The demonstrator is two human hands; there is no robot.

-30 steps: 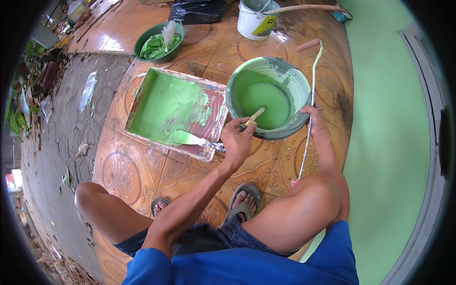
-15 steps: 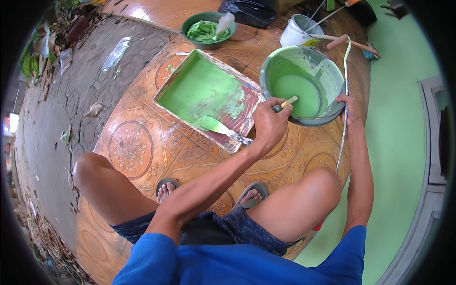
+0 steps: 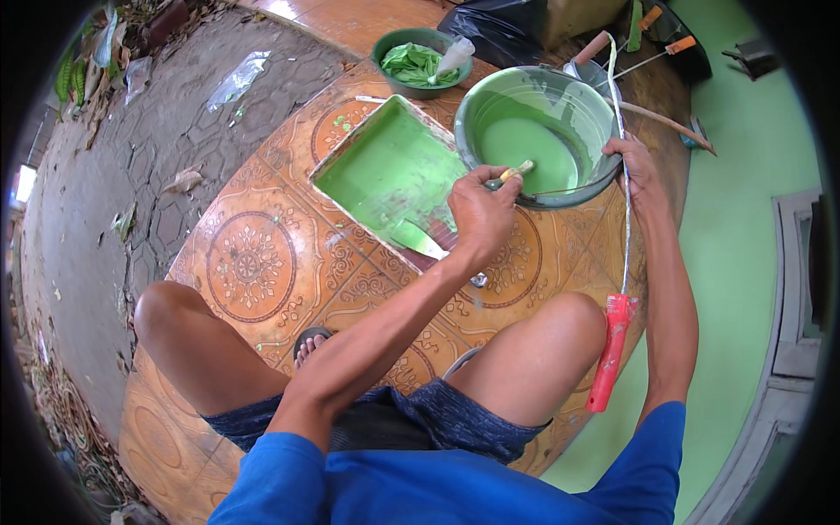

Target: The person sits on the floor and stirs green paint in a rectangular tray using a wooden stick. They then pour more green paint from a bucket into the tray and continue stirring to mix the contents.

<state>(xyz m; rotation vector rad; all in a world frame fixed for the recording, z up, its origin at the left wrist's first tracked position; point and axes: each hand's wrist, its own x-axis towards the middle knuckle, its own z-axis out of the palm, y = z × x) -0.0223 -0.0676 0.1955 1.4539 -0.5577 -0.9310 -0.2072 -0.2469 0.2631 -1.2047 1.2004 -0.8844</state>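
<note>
Hands at a paint tray and bucket on a patterned tile floor

The left hand (image 3: 479,213) is closed around a flat scraper (image 3: 420,241) over the rectangular tray (image 3: 385,171) of glossy green paint; the right hand (image 3: 637,166) holds the far rim of the round bucket (image 3: 535,131), a red-handled roller (image 3: 612,346) alongside.

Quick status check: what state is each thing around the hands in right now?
Paint tray: coated in green paint, flat on the tiled floor.
Scraper: gripped in left hand, blade on the tray.
Basin: upright, holds green paint.
Right hand: on the basin rim.
Roller: red handle leaning by the right knee.
Small bowl: holds crumpled green plastic.
</note>
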